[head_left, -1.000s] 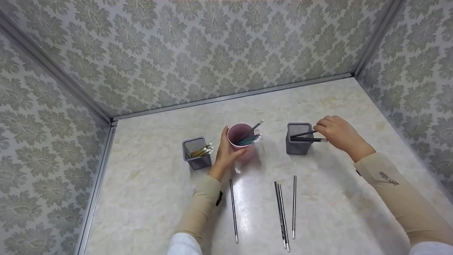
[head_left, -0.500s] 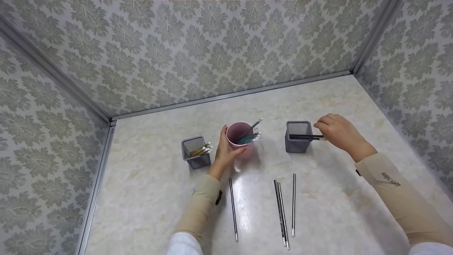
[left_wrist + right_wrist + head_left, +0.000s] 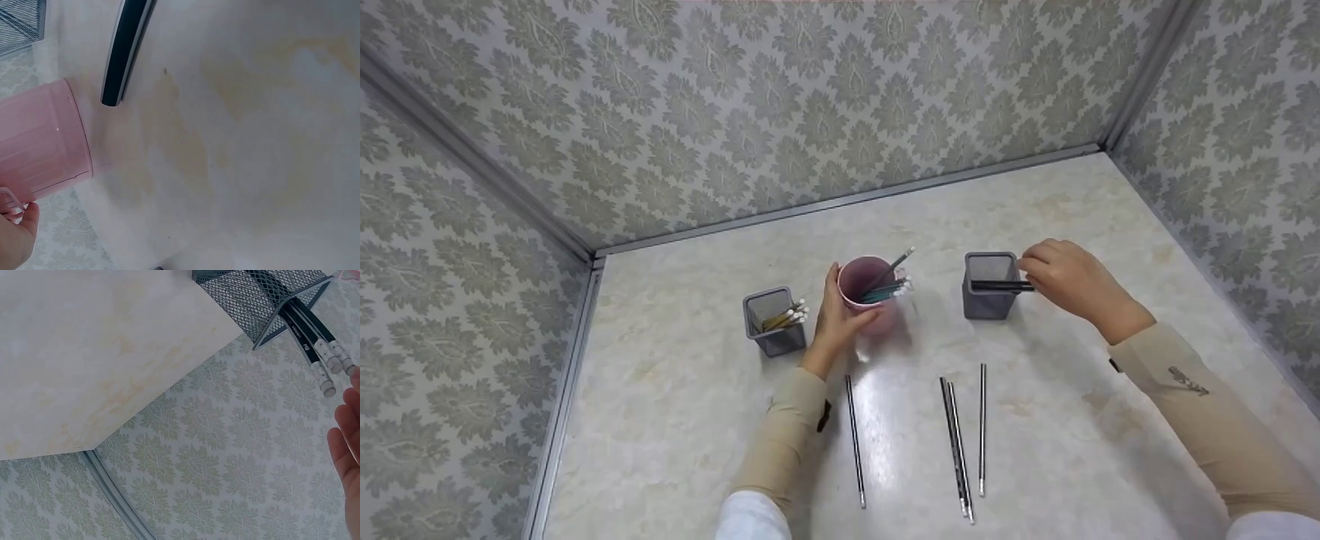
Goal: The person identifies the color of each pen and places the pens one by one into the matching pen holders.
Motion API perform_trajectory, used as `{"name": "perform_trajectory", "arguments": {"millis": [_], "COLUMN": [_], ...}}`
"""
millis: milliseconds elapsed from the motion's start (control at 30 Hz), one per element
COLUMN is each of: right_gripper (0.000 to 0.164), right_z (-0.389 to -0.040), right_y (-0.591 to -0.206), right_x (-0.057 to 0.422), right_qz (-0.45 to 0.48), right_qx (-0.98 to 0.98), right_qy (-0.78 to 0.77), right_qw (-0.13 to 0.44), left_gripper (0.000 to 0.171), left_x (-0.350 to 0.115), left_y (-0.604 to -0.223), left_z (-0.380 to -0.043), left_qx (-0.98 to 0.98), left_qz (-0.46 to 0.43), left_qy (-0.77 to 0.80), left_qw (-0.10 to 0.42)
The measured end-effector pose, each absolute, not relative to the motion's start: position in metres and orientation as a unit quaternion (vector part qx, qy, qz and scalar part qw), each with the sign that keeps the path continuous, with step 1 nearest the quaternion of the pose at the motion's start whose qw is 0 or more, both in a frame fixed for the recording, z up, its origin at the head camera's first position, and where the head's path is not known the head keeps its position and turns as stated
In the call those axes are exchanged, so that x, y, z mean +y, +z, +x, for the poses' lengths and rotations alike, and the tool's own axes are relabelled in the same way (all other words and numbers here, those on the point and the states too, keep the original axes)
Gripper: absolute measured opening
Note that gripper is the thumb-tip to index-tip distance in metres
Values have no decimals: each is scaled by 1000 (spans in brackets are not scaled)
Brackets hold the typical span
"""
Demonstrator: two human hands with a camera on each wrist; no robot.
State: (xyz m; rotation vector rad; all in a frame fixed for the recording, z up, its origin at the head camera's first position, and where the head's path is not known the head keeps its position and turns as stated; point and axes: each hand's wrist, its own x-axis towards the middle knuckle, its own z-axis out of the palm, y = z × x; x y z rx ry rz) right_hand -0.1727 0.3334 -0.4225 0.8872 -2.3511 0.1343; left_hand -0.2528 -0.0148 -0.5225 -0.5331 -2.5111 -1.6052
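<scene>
My left hand (image 3: 834, 322) grips a pink plastic cup (image 3: 877, 324), fingers and thumb round its side. Several green pencils (image 3: 883, 295) with white erasers lean in it. My right hand (image 3: 1061, 271) is at the right rim of a grey mesh pencil holder (image 3: 990, 306). Black pencils (image 3: 304, 343) lean out of that holder. In the right wrist view a fingertip is close to one eraser end and the other fingers are relaxed; the thumb is hidden. Several black pencils (image 3: 982, 431) lie on the table; a single black pencil (image 3: 124, 50) lies below the cup.
Left of the cup stands another grey mesh holder (image 3: 781, 343) with several yellowish pencils (image 3: 781, 321). The pale table (image 3: 660, 420) meets a patterned wall (image 3: 780, 97) along its back edge, with side walls left and right.
The black pencil that my right hand held has tipped down to lie beside the others in the right holder. That hand has shifted slightly left over their ends. The left hand keeps its hold.
</scene>
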Motion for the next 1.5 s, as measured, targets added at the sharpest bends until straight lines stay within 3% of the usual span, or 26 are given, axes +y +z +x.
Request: {"name": "perform_trajectory", "arguments": {"millis": [833,1067,1267,1500], "right_gripper": [23,27,13,17], "right_z": [-143,-136,-133,-129], "right_y": [-418,-429,-445,-459], "right_x": [276,256,236,217], "right_qz": [427,460,508,543], "right_qx": [-859,-843,-813,-795], "right_qy": [60,87,108,129], "right_qw": [276,264,261,238], "left_gripper": [107,106,104,105], "left_x": [-13,-14,-14,-16], "left_y": [-525,-523,-521,-521], "left_z": [-252,-253,-252,-251], "left_qx": [-825,-835,-838,-843], "left_qz": [-150,-159,-158,-159], "left_qy": [-543,-525,-522,-512], "left_qw": [39,45,35,28]}}
